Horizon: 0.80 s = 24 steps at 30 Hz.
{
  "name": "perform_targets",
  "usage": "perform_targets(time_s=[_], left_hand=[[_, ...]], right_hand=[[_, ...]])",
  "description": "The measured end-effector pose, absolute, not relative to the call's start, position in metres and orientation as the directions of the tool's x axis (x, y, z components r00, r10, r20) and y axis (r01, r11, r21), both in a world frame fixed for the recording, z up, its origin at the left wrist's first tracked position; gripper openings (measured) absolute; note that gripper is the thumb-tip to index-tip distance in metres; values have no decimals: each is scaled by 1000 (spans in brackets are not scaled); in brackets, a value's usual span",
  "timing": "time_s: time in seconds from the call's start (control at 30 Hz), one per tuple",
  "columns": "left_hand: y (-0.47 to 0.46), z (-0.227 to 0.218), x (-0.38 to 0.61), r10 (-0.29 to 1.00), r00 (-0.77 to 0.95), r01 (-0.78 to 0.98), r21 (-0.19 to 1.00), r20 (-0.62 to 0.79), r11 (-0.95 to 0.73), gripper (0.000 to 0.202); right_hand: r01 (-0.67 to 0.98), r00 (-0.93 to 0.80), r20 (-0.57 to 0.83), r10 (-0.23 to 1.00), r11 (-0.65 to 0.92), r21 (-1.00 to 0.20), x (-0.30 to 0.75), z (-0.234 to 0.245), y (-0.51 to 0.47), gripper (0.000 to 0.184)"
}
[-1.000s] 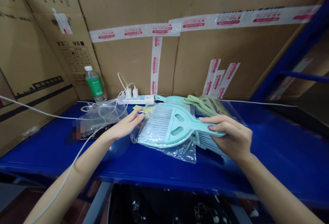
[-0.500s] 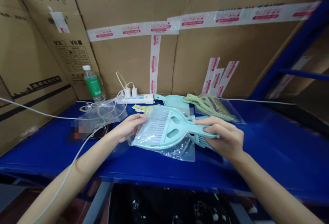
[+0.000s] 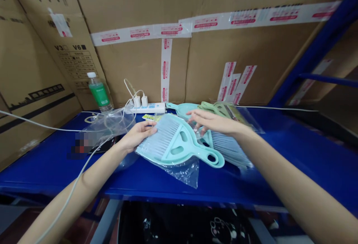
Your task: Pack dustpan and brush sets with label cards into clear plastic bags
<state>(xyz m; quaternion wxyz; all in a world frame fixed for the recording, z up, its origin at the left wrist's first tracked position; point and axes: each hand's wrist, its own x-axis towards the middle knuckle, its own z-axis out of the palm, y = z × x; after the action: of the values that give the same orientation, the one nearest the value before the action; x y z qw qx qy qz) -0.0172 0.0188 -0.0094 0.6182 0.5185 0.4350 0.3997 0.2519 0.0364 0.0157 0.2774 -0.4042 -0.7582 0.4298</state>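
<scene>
A mint-green mini dustpan [image 3: 179, 145] with a white-bristled brush lying in it rests on a clear plastic bag [image 3: 184, 168] on the blue shelf. My left hand [image 3: 138, 134] holds the bag's left edge beside the dustpan's wide end, fingers pinched on the plastic. My right hand [image 3: 214, 121] reaches over the dustpan's far side with fingers stretched out, touching plastic there. A second brush [image 3: 228, 149] lies just right of the dustpan under my right forearm.
Behind lie another mint dustpan [image 3: 183, 108] and a bagged olive-green set [image 3: 232, 112]. A white power strip [image 3: 145, 106] with plugs, a green-labelled bottle [image 3: 97, 91], loose clear bags [image 3: 107, 124] and a white cable [image 3: 41, 125] sit left. Cardboard boxes [image 3: 195, 42] wall the back.
My right hand let go of the dustpan's handle and moved up and left over its far side. The dustpan now lies lower on the bag, handle pointing right.
</scene>
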Motion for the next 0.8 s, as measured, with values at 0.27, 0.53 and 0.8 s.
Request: perform_targets(time_s=[0.27, 0.53, 0.8], left_hand=[[19, -3, -19, 940, 327, 220, 960, 94, -173, 23], [-7, 9, -16, 541, 170, 654, 317, 823, -687, 17], [-18, -11, 7, 853, 521, 543, 761, 25, -354, 35]], right_hand=[[270, -669, -169, 724, 25, -962, 239, -5, 37, 38], [-13, -421, -137, 897, -157, -988, 237, -10, 34, 8], [-270, -307, -88, 948, -175, -947, 219, -15, 24, 10]])
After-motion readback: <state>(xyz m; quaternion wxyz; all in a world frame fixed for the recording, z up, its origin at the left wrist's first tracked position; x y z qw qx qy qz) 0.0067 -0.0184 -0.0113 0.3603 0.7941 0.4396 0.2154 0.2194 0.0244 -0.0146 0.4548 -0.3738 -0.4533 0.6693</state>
